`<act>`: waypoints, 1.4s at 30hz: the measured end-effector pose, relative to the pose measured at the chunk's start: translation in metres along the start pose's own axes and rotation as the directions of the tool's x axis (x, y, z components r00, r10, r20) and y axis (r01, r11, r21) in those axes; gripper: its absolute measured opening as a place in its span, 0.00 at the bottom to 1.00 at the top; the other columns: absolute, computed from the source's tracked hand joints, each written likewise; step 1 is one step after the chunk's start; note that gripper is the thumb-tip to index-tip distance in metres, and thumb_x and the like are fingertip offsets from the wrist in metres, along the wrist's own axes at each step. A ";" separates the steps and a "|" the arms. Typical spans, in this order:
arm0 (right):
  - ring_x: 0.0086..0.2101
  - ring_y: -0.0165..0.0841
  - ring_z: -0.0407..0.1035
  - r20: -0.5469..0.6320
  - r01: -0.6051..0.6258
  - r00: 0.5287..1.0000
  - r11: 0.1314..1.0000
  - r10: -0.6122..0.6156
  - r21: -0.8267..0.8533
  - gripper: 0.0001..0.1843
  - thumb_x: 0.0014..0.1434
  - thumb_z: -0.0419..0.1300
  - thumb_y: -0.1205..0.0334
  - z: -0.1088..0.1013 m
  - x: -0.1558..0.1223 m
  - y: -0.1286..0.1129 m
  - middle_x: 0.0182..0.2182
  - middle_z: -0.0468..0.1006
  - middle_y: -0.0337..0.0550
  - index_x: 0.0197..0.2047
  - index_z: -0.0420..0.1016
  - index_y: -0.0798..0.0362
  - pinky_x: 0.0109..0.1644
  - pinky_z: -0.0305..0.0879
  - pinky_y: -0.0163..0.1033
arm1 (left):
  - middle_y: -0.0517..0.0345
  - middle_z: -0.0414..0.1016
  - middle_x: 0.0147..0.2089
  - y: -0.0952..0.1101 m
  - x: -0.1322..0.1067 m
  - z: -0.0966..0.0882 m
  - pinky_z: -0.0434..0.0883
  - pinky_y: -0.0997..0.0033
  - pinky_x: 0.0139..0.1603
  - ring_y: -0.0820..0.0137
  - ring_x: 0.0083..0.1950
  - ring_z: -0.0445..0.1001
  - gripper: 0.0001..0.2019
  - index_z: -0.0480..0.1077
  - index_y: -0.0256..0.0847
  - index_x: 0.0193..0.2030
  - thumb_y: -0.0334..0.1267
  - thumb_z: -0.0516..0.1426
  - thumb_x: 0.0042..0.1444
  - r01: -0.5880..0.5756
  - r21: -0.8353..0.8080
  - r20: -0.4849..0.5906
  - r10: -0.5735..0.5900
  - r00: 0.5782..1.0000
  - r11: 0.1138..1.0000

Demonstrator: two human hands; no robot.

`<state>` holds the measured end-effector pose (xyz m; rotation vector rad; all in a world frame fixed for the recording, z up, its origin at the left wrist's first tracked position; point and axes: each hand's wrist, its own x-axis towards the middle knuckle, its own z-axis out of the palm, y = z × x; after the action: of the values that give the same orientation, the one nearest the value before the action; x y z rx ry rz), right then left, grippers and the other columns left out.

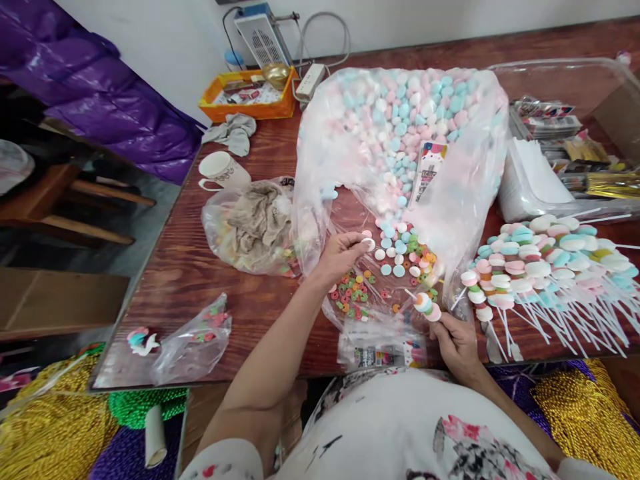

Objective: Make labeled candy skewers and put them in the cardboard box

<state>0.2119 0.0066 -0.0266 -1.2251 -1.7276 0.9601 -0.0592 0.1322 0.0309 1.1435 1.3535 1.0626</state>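
Observation:
Between the thumb and fingertips of my left hand (345, 253) is a small white marshmallow disc (369, 244). My right hand (455, 340) is closed on a marshmallow skewer (427, 305), a thin white stick threaded with white, blue, orange and pink pieces, its bare tip pointing up and left. Loose pastel marshmallow discs (399, 270) lie just right of my left hand. Around them are green, orange and red gummy rings (357, 290). Behind spreads a large clear plastic bag (465, 180) full of pink, white and blue marshmallows. A pile of threaded marshmallow skewers (540, 267) lies right of my right hand.
A mug (225, 170), a tied bag with brown cloth (263, 220) and an orange tray (245, 110) stand at the left. A small plastic bag (195, 340) lies near the front edge. A clear plastic bin (530, 207) of packets stands back right.

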 end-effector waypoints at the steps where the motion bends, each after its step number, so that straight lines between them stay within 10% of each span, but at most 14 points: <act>1: 0.20 0.26 0.63 0.000 0.000 1.000 1.000 0.000 -0.003 0.14 0.64 0.54 0.66 0.000 -0.001 0.001 0.19 0.67 0.34 0.26 0.69 0.52 0.26 0.59 0.33 | 0.58 0.74 0.27 -0.001 0.007 0.005 0.62 0.74 0.31 0.74 0.27 0.66 0.12 0.78 0.36 0.30 0.45 0.65 0.48 -0.038 0.047 0.027 0.037 0.999 0.998; 7: 0.20 0.27 0.63 -0.028 -0.018 0.999 0.999 0.017 -0.041 0.13 0.64 0.54 0.64 0.003 -0.003 0.006 0.19 0.68 0.34 0.27 0.70 0.51 0.26 0.59 0.34 | 0.55 0.69 0.29 -0.007 0.048 0.038 0.66 0.64 0.44 0.65 0.37 0.66 0.08 0.77 0.38 0.27 0.36 0.58 0.52 -0.324 0.669 0.205 0.253 0.946 0.669; 11: 0.20 0.27 0.63 -0.044 0.000 0.999 0.999 -0.001 -0.043 0.15 0.64 0.54 0.65 0.004 -0.002 0.003 0.19 0.67 0.33 0.25 0.68 0.51 0.25 0.58 0.34 | 0.49 0.71 0.34 -0.010 0.044 0.049 0.66 0.59 0.48 0.62 0.41 0.67 0.08 0.75 0.37 0.26 0.32 0.56 0.53 -0.374 0.776 0.260 0.282 0.924 0.508; 16: 0.21 0.27 0.63 -0.009 0.033 0.999 0.999 -0.034 -0.027 0.13 0.64 0.53 0.67 -0.001 -0.003 -0.009 0.20 0.67 0.34 0.28 0.69 0.51 0.26 0.59 0.34 | 0.52 0.74 0.37 -0.002 0.001 0.035 0.70 0.64 0.43 0.67 0.38 0.72 0.07 0.78 0.38 0.36 0.34 0.58 0.56 -0.400 0.447 0.112 0.393 0.913 0.800; 19: 0.21 0.27 0.62 0.048 0.047 0.998 0.999 -0.046 -0.024 0.11 0.64 0.53 0.67 -0.005 0.002 -0.022 0.20 0.67 0.34 0.29 0.70 0.51 0.26 0.58 0.35 | 0.56 0.76 0.37 0.001 -0.034 0.024 0.73 0.70 0.33 0.72 0.31 0.75 0.15 0.76 0.39 0.46 0.39 0.64 0.51 -0.201 -0.037 -0.064 0.198 0.978 0.979; 26: 0.22 0.27 0.60 0.156 0.188 0.973 0.974 -0.168 -0.128 0.09 0.65 0.53 0.67 0.010 0.029 -0.047 0.22 0.69 0.35 0.36 0.73 0.53 0.28 0.56 0.34 | 0.58 0.81 0.33 -0.014 -0.090 0.025 0.77 0.72 0.34 0.70 0.32 0.80 0.17 0.79 0.39 0.37 0.35 0.72 0.37 -0.013 -0.651 -0.207 -0.160 0.965 0.759; 42: 0.22 0.25 0.59 0.144 0.248 0.964 0.952 -0.224 -0.180 0.08 0.65 0.53 0.69 0.021 0.025 -0.051 0.22 0.67 0.34 0.39 0.74 0.55 0.28 0.56 0.32 | 0.59 0.82 0.35 -0.023 -0.106 0.033 0.78 0.72 0.34 0.68 0.33 0.81 0.19 0.79 0.42 0.42 0.36 0.72 0.40 -0.182 -0.648 -0.351 -0.078 0.933 0.740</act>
<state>0.1689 0.0159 0.0150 -1.0666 -2.0536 0.7481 -0.0253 0.0243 0.0219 0.4475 1.0404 1.6904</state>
